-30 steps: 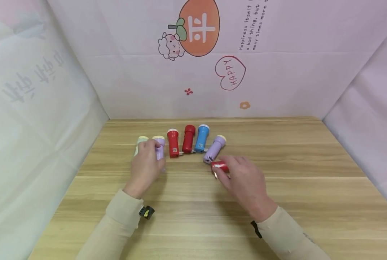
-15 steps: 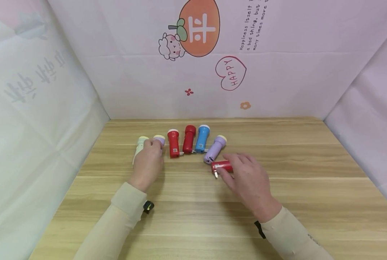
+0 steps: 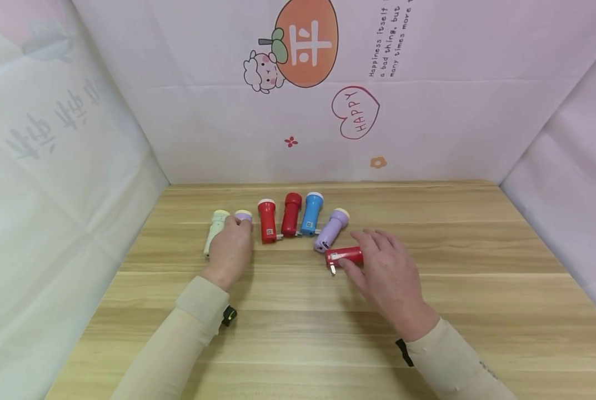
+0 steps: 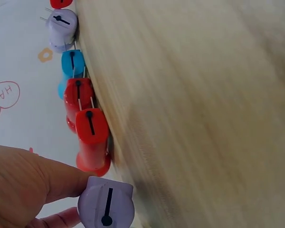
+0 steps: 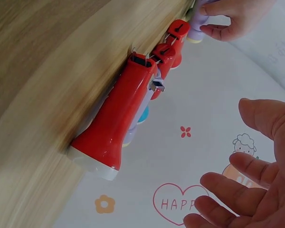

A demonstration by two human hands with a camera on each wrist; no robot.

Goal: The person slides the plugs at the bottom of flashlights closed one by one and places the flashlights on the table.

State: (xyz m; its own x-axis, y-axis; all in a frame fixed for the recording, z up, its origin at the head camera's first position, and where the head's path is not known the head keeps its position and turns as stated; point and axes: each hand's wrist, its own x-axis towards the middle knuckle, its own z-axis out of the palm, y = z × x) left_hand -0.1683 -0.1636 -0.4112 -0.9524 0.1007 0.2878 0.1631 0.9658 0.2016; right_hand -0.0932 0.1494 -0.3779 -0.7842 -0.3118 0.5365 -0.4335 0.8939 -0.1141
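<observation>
1. The left hand point(image 3: 231, 248) lies over a purple flashlight point(image 3: 243, 216) on the wooden table point(image 3: 427, 233); its fingers curl round the barrel, so that only the pale head shows past the fingertips in the head view; the left wrist view shows the thumb against that flashlight's purple tail cap point(image 4: 106, 207).
2. The right hand point(image 3: 387, 272) is spread, its fingers relaxed and apart; it sits just right of a red flashlight point(image 3: 345, 256) that lies crosswise on the table; in the right wrist view the fingers point(image 5: 228, 190) stand clear of this flashlight point(image 5: 116, 126), gripping nothing.
3. Taking the crosswise red flashlight as the landmark: a lilac flashlight point(image 3: 331, 229) lies tilted just behind it, its tail end nearly touching the red one's left end.
4. Further left of the landmark a blue flashlight point(image 3: 311, 213) lies with its head toward the wall; left of that come a dark red flashlight point(image 3: 290, 214) and a red flashlight with a white head point(image 3: 266, 220), side by side in a row.
5. The held purple flashlight lies well left of the landmark, beyond that row; a pale green flashlight point(image 3: 215, 226) lies just beside it, at the far left end.
6. Behind the row hangs a pink backdrop point(image 3: 427, 122) printed with an orange fruit drawing point(image 3: 307, 41) and a heart reading HAPPY point(image 3: 355, 112).
</observation>
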